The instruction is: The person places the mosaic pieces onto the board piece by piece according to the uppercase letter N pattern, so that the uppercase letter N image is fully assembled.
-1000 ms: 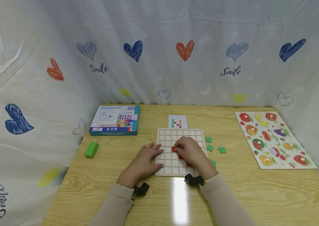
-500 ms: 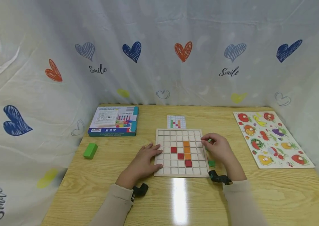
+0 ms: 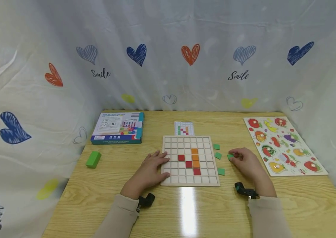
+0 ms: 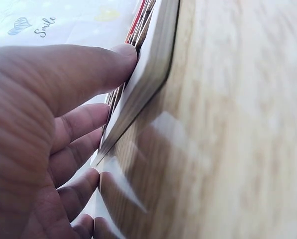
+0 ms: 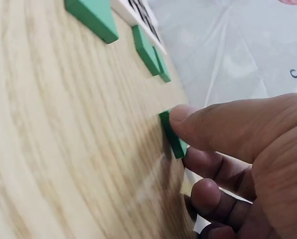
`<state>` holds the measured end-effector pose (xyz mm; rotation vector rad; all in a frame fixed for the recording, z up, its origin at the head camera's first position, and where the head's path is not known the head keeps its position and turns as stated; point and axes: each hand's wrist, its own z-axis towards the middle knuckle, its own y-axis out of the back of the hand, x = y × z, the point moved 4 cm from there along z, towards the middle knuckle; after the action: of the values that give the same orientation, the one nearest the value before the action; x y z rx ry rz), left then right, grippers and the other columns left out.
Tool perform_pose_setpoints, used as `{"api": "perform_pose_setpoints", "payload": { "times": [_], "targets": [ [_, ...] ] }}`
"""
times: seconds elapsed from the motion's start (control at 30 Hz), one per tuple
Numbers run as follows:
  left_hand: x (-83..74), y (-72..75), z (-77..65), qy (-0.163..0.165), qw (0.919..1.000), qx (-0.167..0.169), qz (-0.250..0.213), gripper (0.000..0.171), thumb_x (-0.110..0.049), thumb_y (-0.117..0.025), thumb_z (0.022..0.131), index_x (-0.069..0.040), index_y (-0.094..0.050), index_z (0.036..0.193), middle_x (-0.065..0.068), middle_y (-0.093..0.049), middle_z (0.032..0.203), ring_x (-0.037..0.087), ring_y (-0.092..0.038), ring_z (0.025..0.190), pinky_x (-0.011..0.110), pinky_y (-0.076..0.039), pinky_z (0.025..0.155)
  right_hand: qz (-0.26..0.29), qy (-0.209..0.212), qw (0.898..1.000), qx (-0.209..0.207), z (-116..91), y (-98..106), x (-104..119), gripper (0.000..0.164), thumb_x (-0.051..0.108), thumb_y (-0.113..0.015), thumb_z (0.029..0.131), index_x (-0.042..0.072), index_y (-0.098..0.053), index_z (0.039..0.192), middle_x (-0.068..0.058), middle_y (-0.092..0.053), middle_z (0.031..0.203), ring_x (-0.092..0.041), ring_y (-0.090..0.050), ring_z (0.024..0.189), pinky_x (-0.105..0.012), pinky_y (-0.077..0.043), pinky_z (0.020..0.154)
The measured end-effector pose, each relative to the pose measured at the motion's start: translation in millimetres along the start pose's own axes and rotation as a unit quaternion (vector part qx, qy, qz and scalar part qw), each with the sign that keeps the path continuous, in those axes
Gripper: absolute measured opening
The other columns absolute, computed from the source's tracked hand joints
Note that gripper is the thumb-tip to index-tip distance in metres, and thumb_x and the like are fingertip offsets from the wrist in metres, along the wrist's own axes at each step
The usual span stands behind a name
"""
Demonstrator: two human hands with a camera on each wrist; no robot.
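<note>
A wooden grid board [image 3: 174, 179] lies on the table, with several red tiles [image 3: 181, 157] in a diagonal and a column of orange tiles [image 3: 196, 157] in its cells. My left hand [image 3: 150, 168] rests at the board's left edge; in the left wrist view the thumb touches the rim and the fingers are spread. To the right of the board, my right hand [image 3: 249, 165] pinches a green tile [image 5: 171, 137] between thumb and fingers, low at the tabletop. Beside the board's right edge lie more green tiles [image 3: 218, 155].
Behind the board is a small pattern card [image 3: 184, 128]. A boxed toy set [image 3: 116, 129] stands at the back left, a green block [image 3: 93, 159] in front of it. At the right lies a fruit puzzle board [image 3: 285, 145]. A curtain [image 3: 162, 76] encloses the table.
My right hand has left the red tile on the board, moving right to the outermost green tile, which it now pinches. The orange tiles have come into sight. My left hand stays at the board.
</note>
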<state>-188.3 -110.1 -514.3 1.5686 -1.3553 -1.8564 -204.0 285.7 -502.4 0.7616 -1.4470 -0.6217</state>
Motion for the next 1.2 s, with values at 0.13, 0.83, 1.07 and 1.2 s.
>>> {"api": "perform_pose_setpoints", "payload": {
  "times": [0.13,0.83,1.07,1.2],
  "targets": [
    [0.2,0.3,0.2,-0.003,1.0,0.0,0.001,0.063,-0.046,-0.071,0.09,-0.023,-0.055,0.146,-0.009,-0.035,0.162,0.023,-0.017,0.156,0.053,-0.007,0.127,-0.008,-0.007,1.0,0.004,0.7,-1.3,1.3,0.027,0.018,-0.064,0.098,0.008,-0.069,0.123,-0.014,-0.06,0.115,-0.023,-0.053,0.09,-0.033,-0.046,0.076],
    [1.6,-1.0,1.1,-0.001,1.0,0.001,-0.001,0.062,-0.045,-0.071,0.09,-0.024,-0.055,0.146,-0.009,-0.035,0.162,0.023,-0.017,0.156,0.054,-0.008,0.127,0.005,-0.025,0.999,-0.038,2.0,2.7,20.8,0.012,0.023,-0.064,0.099,0.013,-0.064,0.105,-0.005,-0.064,0.091,-0.019,-0.05,0.072,-0.027,-0.042,0.062],
    [2.6,-1.7,1.7,0.001,1.0,0.005,0.002,0.063,-0.046,-0.071,0.09,-0.024,-0.054,0.147,-0.008,-0.035,0.162,0.024,-0.018,0.156,0.054,-0.008,0.127,0.055,0.022,0.998,-0.027,17.6,-23.0,78.3,0.011,0.023,-0.066,0.098,0.016,-0.068,0.106,-0.003,-0.066,0.095,-0.023,-0.047,0.072,-0.031,-0.041,0.06],
    [1.3,-0.7,1.2,0.001,1.0,0.006,0.002,0.063,-0.046,-0.07,0.091,-0.024,-0.054,0.147,-0.009,-0.035,0.162,0.024,-0.018,0.156,0.053,-0.008,0.127,0.068,0.043,0.997,-0.008,34.0,-48.3,105.7,0.007,0.021,-0.069,0.096,0.018,-0.069,0.102,0.001,-0.066,0.092,-0.022,-0.049,0.076,-0.031,-0.043,0.064]
  ]
}}
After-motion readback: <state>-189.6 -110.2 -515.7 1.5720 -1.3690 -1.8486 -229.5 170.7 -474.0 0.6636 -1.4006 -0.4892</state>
